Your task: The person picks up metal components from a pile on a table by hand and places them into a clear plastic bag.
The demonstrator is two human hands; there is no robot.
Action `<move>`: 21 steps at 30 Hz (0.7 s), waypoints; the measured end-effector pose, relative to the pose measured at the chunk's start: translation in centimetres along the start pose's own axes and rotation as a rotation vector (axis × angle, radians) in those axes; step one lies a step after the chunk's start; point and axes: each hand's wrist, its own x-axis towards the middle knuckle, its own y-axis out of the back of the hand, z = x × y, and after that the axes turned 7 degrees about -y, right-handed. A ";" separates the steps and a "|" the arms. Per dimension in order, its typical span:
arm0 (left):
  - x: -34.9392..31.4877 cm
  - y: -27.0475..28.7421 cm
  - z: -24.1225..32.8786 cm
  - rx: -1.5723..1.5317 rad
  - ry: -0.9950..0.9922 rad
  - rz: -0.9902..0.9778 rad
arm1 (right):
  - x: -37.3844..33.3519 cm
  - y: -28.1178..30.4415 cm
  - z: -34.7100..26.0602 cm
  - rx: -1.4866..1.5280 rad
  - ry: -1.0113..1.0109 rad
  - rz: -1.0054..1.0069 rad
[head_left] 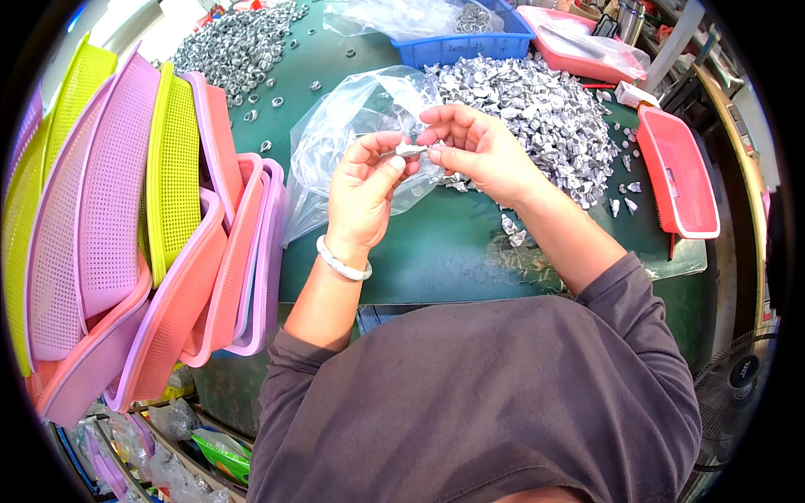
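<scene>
- Workpiece (410,150): one small grey metal piece, held up over the right-hand part of the clear plastic bag (323,142).
- Left hand (362,189): thumb and forefinger pinch the workpiece from the near left side; a pale bangle (342,261) circles the wrist.
- Right hand (480,152): thumb and forefinger meet the narrow right end. Whether they grip it or merely touch it cannot be told.
- Stock: a heap of grey metal pieces (545,113) lies right of the bag; a heap of grey rings (235,54) lies beyond it, to the left.
- Containers: a blue tray (461,50) stands beyond the bag; stacked baskets (117,184) stand left of it.
- Step in hand: apparently two-handed handling of a single piece.
- Next move: judged to call for a steady left pinch and fine right-fingertip control at the narrow end.
</scene>
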 end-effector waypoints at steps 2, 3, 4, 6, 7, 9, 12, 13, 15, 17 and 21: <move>-0.1 -0.4 -0.1 0.019 -0.067 -0.006 | -0.1 0.0 0.1 -0.010 0.035 -0.011; -0.1 -0.5 0.0 0.034 -0.075 -0.001 | -0.2 0.0 0.1 -0.020 0.052 -0.020; -0.2 -0.6 0.0 0.050 -0.084 0.005 | -0.2 0.0 0.1 -0.029 0.070 -0.029; -0.2 -0.6 0.0 0.067 -0.097 0.007 | -0.3 0.0 0.0 -0.048 0.087 -0.023; -0.1 -0.5 -0.1 0.069 -0.103 0.003 | -0.3 0.0 0.0 -0.057 0.095 -0.020; -0.1 -0.4 -0.2 0.078 -0.111 -0.001 | -0.3 0.0 0.0 -0.060 0.111 -0.024; -0.1 -0.4 -0.2 0.101 -0.116 0.002 | -0.2 0.1 0.2 -0.066 0.133 -0.026; -0.1 -0.4 -0.1 0.109 -0.115 0.007 | -0.2 0.2 0.2 -0.069 0.140 -0.027; -0.1 -0.4 -0.2 0.117 -0.116 0.017 | -0.1 0.2 0.4 -0.048 0.153 -0.036; 0.0 -0.2 -0.3 0.116 -0.124 0.028 | -0.1 0.2 0.5 -0.006 0.139 -0.041; 1.3 1.6 -1.0 0.512 -0.157 0.200 | -0.1 0.4 0.3 0.153 0.056 -0.030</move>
